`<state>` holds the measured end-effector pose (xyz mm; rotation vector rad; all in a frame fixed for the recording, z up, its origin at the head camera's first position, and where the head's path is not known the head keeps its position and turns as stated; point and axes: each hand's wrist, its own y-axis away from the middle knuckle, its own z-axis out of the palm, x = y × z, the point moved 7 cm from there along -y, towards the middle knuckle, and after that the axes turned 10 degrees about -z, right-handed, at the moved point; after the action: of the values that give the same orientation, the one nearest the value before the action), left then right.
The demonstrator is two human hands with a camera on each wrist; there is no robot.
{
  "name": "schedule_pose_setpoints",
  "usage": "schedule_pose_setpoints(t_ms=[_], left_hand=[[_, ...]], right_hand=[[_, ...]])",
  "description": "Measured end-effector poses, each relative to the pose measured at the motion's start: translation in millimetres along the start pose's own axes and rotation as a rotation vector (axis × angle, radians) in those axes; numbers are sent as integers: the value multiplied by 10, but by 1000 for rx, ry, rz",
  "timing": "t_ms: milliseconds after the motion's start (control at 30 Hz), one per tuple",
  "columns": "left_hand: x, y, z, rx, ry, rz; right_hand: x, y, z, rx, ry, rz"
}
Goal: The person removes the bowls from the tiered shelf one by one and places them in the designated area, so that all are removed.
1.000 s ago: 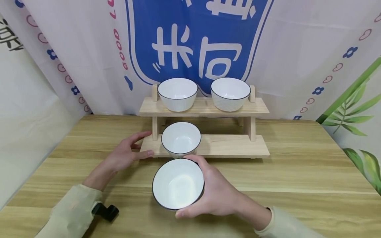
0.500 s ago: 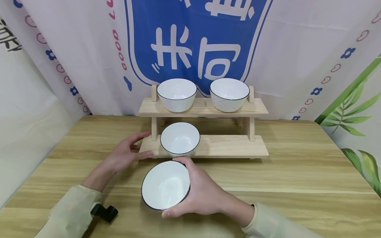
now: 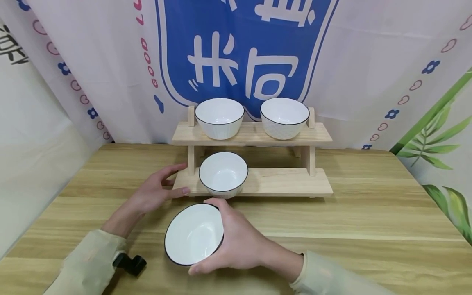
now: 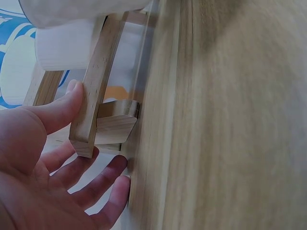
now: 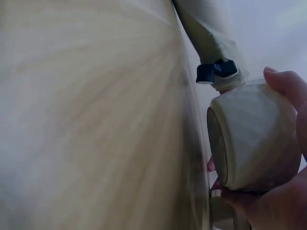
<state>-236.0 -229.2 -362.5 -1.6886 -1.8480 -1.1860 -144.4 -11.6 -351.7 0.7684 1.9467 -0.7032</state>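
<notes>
My right hand [image 3: 241,239] grips a white bowl [image 3: 194,234] with a dark rim, thumb and fingers on its right side. The bowl is tilted in front of the rack; its facetted outside [image 5: 259,136] and base show off the table in the right wrist view. My left hand [image 3: 156,188] holds the left end of the two-tier wooden rack's lower board [image 3: 284,181], thumb at the front corner and fingers round the end. Another white bowl [image 3: 223,174] sits on that board's left part. On the upper board stand a left bowl [image 3: 219,119] and a right bowl [image 3: 284,119].
The rack stands on a wood-grain table [image 3: 368,213] near its back edge. Behind it hangs a white curtain [image 3: 361,61] with a blue printed panel. A black strap piece [image 3: 130,264] sits at the left sleeve.
My right hand has carried its bowl leftward and slightly toward me, away from the bowl on the lower board. The left hand and the rack have stayed put.
</notes>
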Motion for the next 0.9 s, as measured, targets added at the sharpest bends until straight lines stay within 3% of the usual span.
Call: schedule_pose_setpoints(t_ms=[900], left_hand=[[4,15,1,4,9,21]], right_hand=[[9,-182,101,-75,113,84]])
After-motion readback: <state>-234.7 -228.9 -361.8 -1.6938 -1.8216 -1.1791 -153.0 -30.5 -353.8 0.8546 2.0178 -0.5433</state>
